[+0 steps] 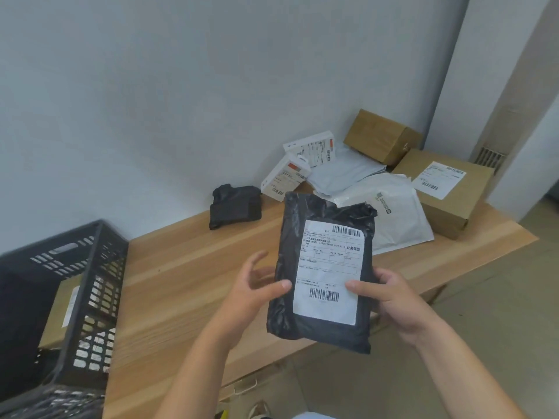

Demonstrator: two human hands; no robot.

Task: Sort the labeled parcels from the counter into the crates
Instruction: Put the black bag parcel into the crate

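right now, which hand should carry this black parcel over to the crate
Left, probably. The left hand pinches the black parcel at its left edge, and the black crate stands on that side; the right hand would have to cross over.

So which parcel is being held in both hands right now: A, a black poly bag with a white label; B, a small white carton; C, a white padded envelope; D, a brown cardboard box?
A: the left hand and right hand pinch the side edges of the labelled black poly bag, held up above the counter.
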